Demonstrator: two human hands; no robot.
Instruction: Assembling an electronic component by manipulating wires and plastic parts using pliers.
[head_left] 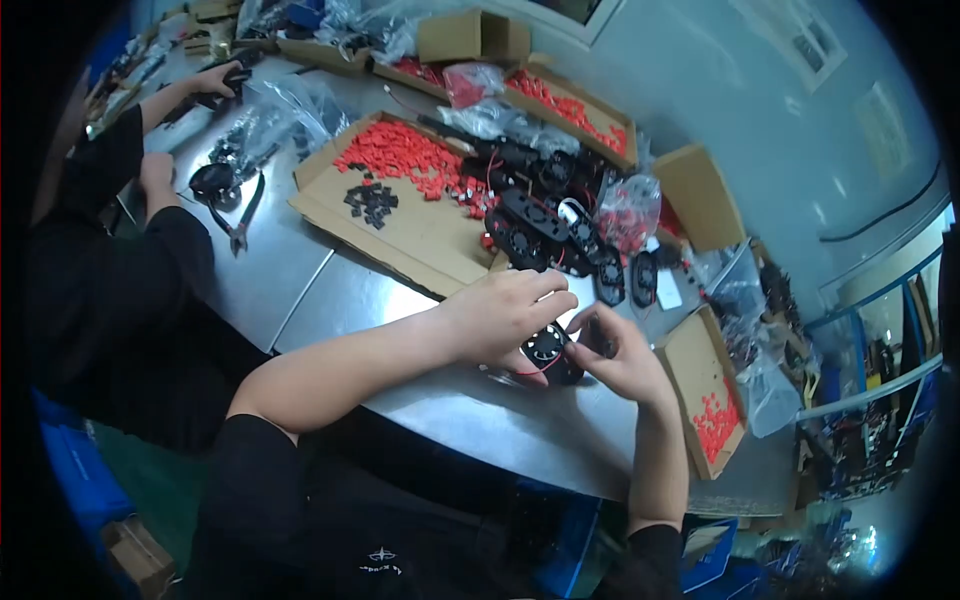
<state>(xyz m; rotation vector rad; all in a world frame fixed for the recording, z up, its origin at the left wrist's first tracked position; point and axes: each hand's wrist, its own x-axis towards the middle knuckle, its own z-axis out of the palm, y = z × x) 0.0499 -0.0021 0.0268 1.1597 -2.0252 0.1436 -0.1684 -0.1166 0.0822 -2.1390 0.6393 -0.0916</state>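
A small black housing with a round fan-like grille [545, 344] is held low over the metal table, right in front of me. My left hand [505, 312] grips it from the left, its fingers bent over the top edge. A thin red wire runs along the underside of the part, by my left thumb. From the right, my right hand [628, 358] pinches the housing's edge between thumb and fingers; its fingertips are partly hidden. Just beyond both hands lies a heap of similar black housings [535, 215], with red wires among them.
A shallow cardboard tray [335, 215] holds many small red pieces [400, 155] and black pieces [371, 203]. Another tray [690, 375] with red bits sits at right. Pliers [240, 225] lie left, near a co-worker's hand [215, 80]. Plastic bags [630, 212] and boxes [475, 38] line the back.
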